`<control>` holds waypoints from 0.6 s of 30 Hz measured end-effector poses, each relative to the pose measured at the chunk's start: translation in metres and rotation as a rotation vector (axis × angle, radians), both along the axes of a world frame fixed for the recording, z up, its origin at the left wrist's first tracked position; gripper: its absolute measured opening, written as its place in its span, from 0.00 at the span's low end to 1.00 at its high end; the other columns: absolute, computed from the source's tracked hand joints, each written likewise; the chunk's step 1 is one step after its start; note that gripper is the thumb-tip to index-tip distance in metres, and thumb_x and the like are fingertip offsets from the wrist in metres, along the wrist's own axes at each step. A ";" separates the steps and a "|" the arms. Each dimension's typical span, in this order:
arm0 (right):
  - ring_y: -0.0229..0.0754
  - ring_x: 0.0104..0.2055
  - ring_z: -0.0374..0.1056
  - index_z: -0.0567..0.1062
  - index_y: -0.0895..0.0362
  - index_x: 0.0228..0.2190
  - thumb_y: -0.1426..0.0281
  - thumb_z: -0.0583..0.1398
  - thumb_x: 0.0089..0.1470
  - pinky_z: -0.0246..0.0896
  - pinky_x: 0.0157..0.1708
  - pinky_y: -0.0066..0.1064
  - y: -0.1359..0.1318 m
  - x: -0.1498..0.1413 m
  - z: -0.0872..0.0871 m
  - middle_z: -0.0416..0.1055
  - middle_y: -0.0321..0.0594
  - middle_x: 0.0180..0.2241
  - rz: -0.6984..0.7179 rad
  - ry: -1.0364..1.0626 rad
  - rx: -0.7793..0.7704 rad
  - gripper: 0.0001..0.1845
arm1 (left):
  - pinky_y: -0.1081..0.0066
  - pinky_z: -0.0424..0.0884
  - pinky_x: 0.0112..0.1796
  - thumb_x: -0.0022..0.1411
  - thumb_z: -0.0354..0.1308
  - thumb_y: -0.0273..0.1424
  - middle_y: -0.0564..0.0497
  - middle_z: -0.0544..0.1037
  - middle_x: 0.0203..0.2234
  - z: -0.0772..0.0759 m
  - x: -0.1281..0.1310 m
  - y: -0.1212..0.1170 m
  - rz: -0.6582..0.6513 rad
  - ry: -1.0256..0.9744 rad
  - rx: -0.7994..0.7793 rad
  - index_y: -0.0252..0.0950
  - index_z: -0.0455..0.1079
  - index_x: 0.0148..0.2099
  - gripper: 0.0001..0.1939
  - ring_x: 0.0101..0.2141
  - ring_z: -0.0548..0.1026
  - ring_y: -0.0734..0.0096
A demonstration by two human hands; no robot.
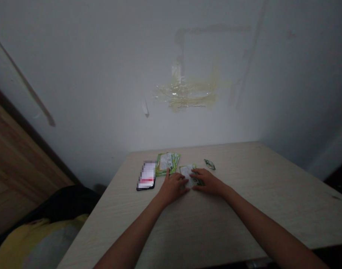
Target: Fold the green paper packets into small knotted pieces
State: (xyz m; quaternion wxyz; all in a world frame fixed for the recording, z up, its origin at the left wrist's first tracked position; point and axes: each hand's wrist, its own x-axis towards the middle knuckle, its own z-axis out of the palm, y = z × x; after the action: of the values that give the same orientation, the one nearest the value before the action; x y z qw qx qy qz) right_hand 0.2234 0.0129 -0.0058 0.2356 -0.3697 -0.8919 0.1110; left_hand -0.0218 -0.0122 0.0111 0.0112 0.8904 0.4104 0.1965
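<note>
A green-and-white printed sheet or packet point(187, 172) lies on the table between my hands; its exact kind is not clear. My left hand point(173, 188) is at its left edge, palm down with fingers apart. On the right side, my right hand point(208, 182) rests with spread fingertips on the printed piece and covers part of it. Just beyond my left hand is a loose pile of similar green printed pieces point(165, 161). A small dark-green patterned piece point(209, 164) lies by itself to the right.
A phone point(147, 175) with a blurred screen lies left of the pile on the pale wooden table point(238, 228). Behind stands a wall point(103, 93) with yellowed tape point(187, 93). Yellow and dark cloth point(42, 239) is beside the table's left edge.
</note>
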 end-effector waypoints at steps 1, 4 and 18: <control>0.53 0.60 0.58 0.70 0.53 0.55 0.56 0.64 0.51 0.52 0.59 0.47 0.000 0.001 0.001 0.62 0.51 0.59 0.009 -0.001 -0.007 0.31 | 0.42 0.33 0.62 0.60 0.59 0.43 0.50 0.76 0.47 0.001 -0.001 0.000 -0.002 -0.005 -0.015 0.47 0.72 0.51 0.17 0.52 0.70 0.61; 0.53 0.60 0.59 0.72 0.53 0.53 0.55 0.64 0.50 0.53 0.59 0.47 0.000 0.002 0.004 0.64 0.50 0.58 0.013 0.006 -0.025 0.30 | 0.42 0.34 0.62 0.58 0.61 0.43 0.50 0.76 0.48 0.004 -0.004 0.001 -0.008 -0.013 -0.068 0.49 0.72 0.51 0.19 0.53 0.69 0.60; 0.53 0.58 0.60 0.73 0.50 0.52 0.56 0.68 0.46 0.54 0.58 0.48 0.000 0.003 0.010 0.65 0.49 0.57 0.028 0.030 -0.058 0.31 | 0.41 0.32 0.61 0.56 0.63 0.43 0.51 0.76 0.47 -0.004 -0.005 0.007 0.023 -0.048 -0.123 0.49 0.71 0.52 0.21 0.54 0.67 0.59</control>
State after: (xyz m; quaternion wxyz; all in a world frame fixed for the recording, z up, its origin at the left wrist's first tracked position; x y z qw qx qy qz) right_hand 0.2260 0.0126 0.0044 0.2365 -0.3622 -0.8898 0.1457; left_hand -0.0267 -0.0052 0.0068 0.0736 0.8784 0.4315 0.1921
